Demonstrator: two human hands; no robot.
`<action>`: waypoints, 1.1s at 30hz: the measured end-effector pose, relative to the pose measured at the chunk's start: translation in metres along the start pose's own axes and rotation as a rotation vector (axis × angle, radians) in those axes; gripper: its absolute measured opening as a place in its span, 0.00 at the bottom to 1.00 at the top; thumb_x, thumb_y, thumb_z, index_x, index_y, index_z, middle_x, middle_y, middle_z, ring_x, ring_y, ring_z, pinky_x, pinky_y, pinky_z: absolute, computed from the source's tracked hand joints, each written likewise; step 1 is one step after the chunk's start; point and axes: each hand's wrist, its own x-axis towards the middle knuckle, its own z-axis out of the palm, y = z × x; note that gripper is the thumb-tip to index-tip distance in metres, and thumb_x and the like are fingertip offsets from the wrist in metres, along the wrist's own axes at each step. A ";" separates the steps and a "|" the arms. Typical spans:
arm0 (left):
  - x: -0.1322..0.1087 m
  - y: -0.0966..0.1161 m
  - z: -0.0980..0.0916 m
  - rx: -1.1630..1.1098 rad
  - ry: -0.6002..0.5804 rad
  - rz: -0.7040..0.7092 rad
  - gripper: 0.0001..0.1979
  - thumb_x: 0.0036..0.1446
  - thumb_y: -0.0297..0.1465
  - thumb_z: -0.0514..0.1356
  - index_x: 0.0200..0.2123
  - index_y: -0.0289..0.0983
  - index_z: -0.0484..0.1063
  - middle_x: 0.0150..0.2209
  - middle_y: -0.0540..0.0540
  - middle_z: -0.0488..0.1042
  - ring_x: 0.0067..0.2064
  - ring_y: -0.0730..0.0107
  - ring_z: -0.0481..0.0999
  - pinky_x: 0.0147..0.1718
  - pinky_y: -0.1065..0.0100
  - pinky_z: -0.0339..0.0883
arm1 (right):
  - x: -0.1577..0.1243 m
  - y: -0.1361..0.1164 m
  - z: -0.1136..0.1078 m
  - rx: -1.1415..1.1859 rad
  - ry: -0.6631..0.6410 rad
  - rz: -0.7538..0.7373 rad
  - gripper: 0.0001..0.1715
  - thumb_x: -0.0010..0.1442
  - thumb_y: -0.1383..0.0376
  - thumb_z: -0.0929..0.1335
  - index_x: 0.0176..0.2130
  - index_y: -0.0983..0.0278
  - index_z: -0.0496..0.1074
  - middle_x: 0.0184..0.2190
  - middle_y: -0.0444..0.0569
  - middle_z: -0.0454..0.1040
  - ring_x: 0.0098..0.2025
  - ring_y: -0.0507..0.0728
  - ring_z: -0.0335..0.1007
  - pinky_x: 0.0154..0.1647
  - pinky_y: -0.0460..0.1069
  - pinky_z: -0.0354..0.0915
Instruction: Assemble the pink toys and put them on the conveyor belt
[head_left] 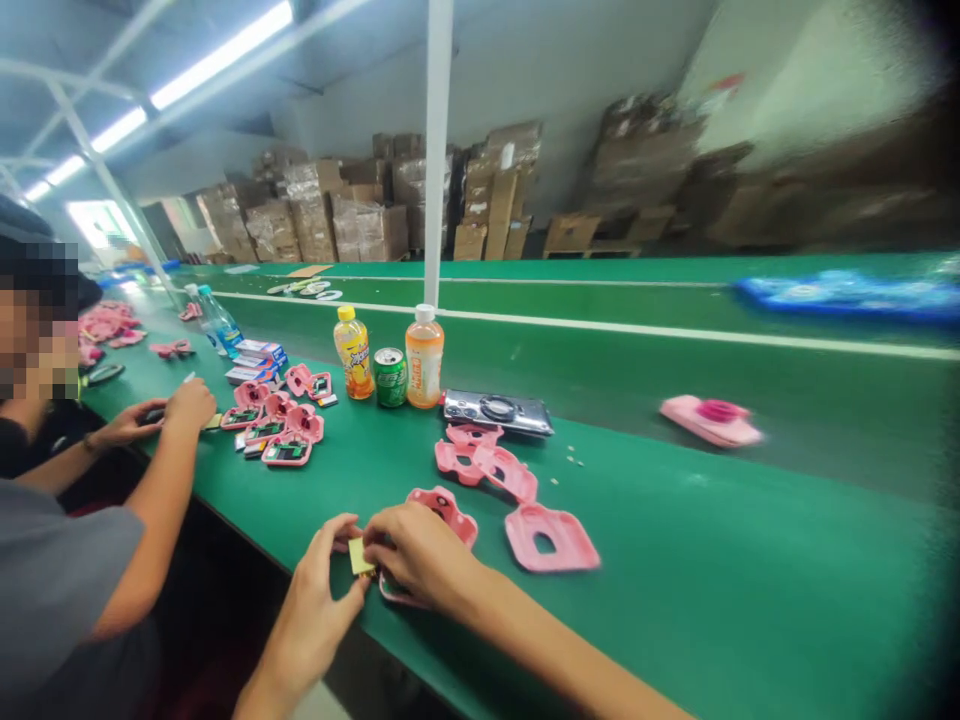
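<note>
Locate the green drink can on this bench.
In the head view, the green drink can stands on the green assembly-line belt, between the yellow-capped juice bottle and the white-capped orange drink bottle.

A green can [391, 377] between a yellow bottle [354, 357] and an orange bottle [424, 360] on the green belt [675, 520]; cardboard boxes [337, 215] piled beyond.
</note>
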 end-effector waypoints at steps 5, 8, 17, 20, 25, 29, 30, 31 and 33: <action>-0.002 0.002 0.004 -0.224 -0.025 -0.049 0.24 0.59 0.29 0.61 0.58 0.42 0.62 0.58 0.40 0.72 0.60 0.60 0.75 0.60 0.57 0.70 | -0.002 0.001 0.006 0.071 0.071 0.026 0.10 0.66 0.68 0.69 0.44 0.61 0.81 0.41 0.49 0.83 0.41 0.55 0.79 0.37 0.46 0.60; 0.000 0.005 0.005 -0.295 0.007 -0.063 0.28 0.59 0.30 0.62 0.60 0.42 0.59 0.57 0.40 0.73 0.58 0.60 0.77 0.59 0.59 0.72 | -0.003 0.002 0.007 0.087 0.103 0.028 0.10 0.67 0.67 0.69 0.46 0.62 0.81 0.42 0.49 0.83 0.42 0.55 0.79 0.38 0.46 0.60; -0.002 0.009 0.007 -0.246 0.089 -0.034 0.26 0.59 0.31 0.64 0.59 0.41 0.60 0.56 0.38 0.74 0.58 0.57 0.78 0.56 0.58 0.76 | -0.004 0.002 -0.003 0.020 0.091 -0.008 0.08 0.69 0.67 0.68 0.44 0.65 0.79 0.41 0.52 0.82 0.41 0.56 0.77 0.36 0.48 0.58; -0.006 0.007 0.008 -0.232 0.085 -0.004 0.25 0.61 0.32 0.64 0.59 0.41 0.61 0.57 0.38 0.74 0.58 0.57 0.78 0.55 0.58 0.77 | -0.003 0.005 -0.006 0.012 0.058 -0.031 0.06 0.68 0.67 0.69 0.44 0.66 0.76 0.40 0.51 0.81 0.41 0.56 0.76 0.35 0.47 0.57; -0.011 0.006 0.008 -0.199 0.083 0.067 0.25 0.62 0.30 0.64 0.60 0.42 0.61 0.56 0.39 0.75 0.56 0.58 0.79 0.53 0.59 0.78 | -0.003 0.009 -0.007 -0.032 0.002 -0.100 0.04 0.69 0.69 0.67 0.44 0.65 0.72 0.41 0.49 0.78 0.39 0.56 0.74 0.32 0.48 0.57; -0.011 0.009 0.008 -0.185 0.100 0.083 0.26 0.61 0.29 0.64 0.60 0.43 0.61 0.55 0.40 0.76 0.55 0.61 0.80 0.52 0.62 0.79 | -0.009 0.003 -0.003 -0.280 -0.002 -0.168 0.11 0.65 0.70 0.68 0.48 0.67 0.68 0.43 0.50 0.75 0.33 0.57 0.74 0.23 0.49 0.52; -0.011 0.009 0.008 -0.184 0.105 0.080 0.26 0.61 0.29 0.64 0.60 0.43 0.61 0.54 0.41 0.76 0.55 0.61 0.80 0.51 0.62 0.79 | -0.011 0.000 -0.002 -0.345 0.007 -0.186 0.12 0.65 0.70 0.68 0.49 0.68 0.67 0.43 0.51 0.74 0.32 0.57 0.74 0.21 0.50 0.51; -0.010 0.010 0.008 -0.183 0.110 0.080 0.26 0.61 0.28 0.64 0.60 0.42 0.62 0.54 0.41 0.76 0.54 0.61 0.80 0.51 0.62 0.79 | -0.012 -0.001 -0.001 -0.399 0.014 -0.201 0.11 0.66 0.71 0.67 0.49 0.68 0.66 0.43 0.52 0.73 0.32 0.57 0.73 0.21 0.50 0.51; -0.010 0.011 0.007 -0.185 0.118 0.093 0.26 0.61 0.28 0.64 0.60 0.42 0.62 0.53 0.40 0.76 0.54 0.60 0.80 0.51 0.62 0.79 | -0.012 -0.003 0.001 -0.446 0.015 -0.199 0.09 0.67 0.73 0.64 0.48 0.68 0.66 0.41 0.52 0.73 0.32 0.57 0.73 0.20 0.50 0.52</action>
